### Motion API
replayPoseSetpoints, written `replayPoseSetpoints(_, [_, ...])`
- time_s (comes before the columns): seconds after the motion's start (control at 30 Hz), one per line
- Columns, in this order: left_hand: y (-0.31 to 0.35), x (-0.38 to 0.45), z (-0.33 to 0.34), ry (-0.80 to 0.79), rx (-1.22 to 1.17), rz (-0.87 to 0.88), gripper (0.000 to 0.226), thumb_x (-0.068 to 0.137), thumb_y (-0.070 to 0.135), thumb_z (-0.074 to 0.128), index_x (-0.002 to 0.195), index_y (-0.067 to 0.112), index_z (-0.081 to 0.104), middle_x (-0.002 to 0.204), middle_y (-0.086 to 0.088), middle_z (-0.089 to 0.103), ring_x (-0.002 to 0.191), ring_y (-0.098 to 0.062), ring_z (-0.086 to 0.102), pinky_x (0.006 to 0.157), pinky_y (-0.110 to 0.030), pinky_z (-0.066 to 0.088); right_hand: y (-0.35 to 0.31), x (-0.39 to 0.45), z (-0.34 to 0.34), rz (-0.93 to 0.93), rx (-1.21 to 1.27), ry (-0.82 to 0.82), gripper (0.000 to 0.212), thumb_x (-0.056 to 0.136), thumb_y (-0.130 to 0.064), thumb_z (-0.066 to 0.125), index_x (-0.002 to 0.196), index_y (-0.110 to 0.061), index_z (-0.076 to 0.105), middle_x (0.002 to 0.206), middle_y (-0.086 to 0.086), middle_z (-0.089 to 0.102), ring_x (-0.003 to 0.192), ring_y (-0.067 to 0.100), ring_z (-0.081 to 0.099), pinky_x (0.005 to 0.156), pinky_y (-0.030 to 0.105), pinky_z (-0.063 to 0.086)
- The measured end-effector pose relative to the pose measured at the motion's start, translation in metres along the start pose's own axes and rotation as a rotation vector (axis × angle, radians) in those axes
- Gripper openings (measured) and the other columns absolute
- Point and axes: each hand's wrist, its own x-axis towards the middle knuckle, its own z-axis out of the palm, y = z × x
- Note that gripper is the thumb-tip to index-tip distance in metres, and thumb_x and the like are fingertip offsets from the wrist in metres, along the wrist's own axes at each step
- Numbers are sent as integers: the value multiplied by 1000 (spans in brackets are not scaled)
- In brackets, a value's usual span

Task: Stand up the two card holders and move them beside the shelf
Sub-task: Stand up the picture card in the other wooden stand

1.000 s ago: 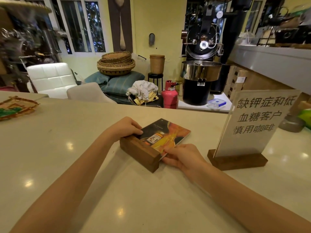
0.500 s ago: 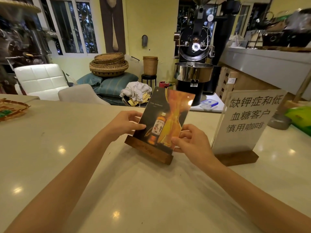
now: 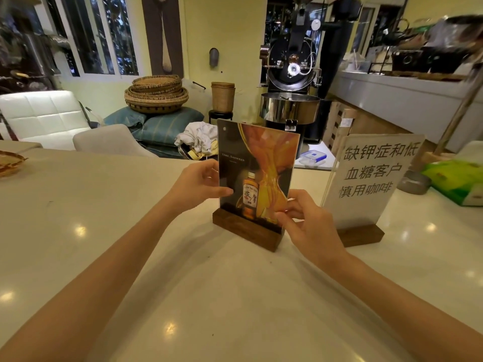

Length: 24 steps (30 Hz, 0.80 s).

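Both hands meet at the whisky card holder [image 3: 257, 176], which stands upright on the pale counter [image 3: 130, 244] between them. Left hand [image 3: 198, 184] pinches the clear panel's left edge, thumb on the front face and fingers behind. Right hand [image 3: 311, 226] pinches the panel's lower right corner, just above the dark wooden base [image 3: 245, 232] that sits flat on the counter. This holder carries a printed card showing a bottle against orange drapery.

Just beyond the right hand, to its right, stands the second card holder [image 3: 366, 184], also upright in a wooden base, holding a white card with Chinese characters. The two bases lie close but apart.

Further right of the right hand, a green packet [image 3: 454, 178] rests on the counter, and a grey round foot [image 3: 414, 182] of a slanted pole sits between it and the white card. Far to the left of the left hand, a woven tray [image 3: 10, 163] lies at the counter's edge; its contents are too cut off to tell.
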Motion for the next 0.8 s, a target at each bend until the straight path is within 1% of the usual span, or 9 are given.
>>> replayPoseSetpoints(0.1, [0,0,5,13,26,19,38,68,14,75,100,4,58,103,-19,68,94,-32,65,85,-53,54,1,-3,-2,10,-26,22,33,85,-14,58,114,-5,49,107,12,68,92,13,62,62,1,45])
replayPoseSetpoints(0.2, [0,0,7,23,35,17,37,69,16,75,101,7,58,105,-18,68,95,-31,64,87,-50,53,2,-4,-2,16,-28,14,33,86,-15,57,116,-6,47,110,13,67,99,22,66,73,13,49])
replayPoseSetpoints(0.37, [-2,0,10,5,28,21,43,71,17,74,111,15,59,110,-12,68,100,-28,63,91,-49,52,-1,-10,-13,21,-11,-40,41,86,-15,57,124,-12,43,110,4,65,101,16,63,87,22,49])
replayPoseSetpoints(0.5, [-2,-2,14,-9,40,-3,65,65,26,78,124,22,50,122,-4,60,104,-27,61,89,-43,53,7,-22,-45,-79,-62,75,31,79,-9,65,109,-14,56,92,-2,64,83,3,63,75,3,48])
replayPoseSetpoints(0.57, [-1,-3,18,11,50,-7,76,62,26,81,128,24,44,122,1,54,103,-24,59,86,-39,53,16,-29,-66,-89,-91,147,26,76,-5,68,99,-15,60,86,0,65,80,-5,62,69,1,48])
replayPoseSetpoints(0.63, [1,-3,19,16,57,-13,80,61,24,81,130,23,41,118,3,51,100,-23,58,81,-33,51,27,-35,-87,-36,-81,259,21,76,-3,68,92,-14,60,85,-4,64,80,-11,60,67,2,47])
replayPoseSetpoints(0.67, [2,-4,18,20,60,-15,80,61,23,81,130,22,40,116,2,51,99,-23,58,78,-31,50,33,-37,-97,21,-62,321,19,76,-4,67,91,-14,59,85,-7,63,80,-7,60,67,3,48])
replayPoseSetpoints(0.73, [4,-4,20,52,80,-1,75,63,21,80,128,19,42,112,0,54,96,-24,59,75,-30,50,47,-39,-114,181,-2,421,20,79,-5,65,94,-15,57,87,-1,62,84,7,62,71,12,52])
replayPoseSetpoints(0.8, [3,-7,21,112,120,29,68,66,22,78,125,16,45,107,-2,57,94,-22,60,76,-31,50,61,-34,-124,367,75,426,30,79,-8,66,105,-14,53,100,5,60,93,21,59,81,29,51])
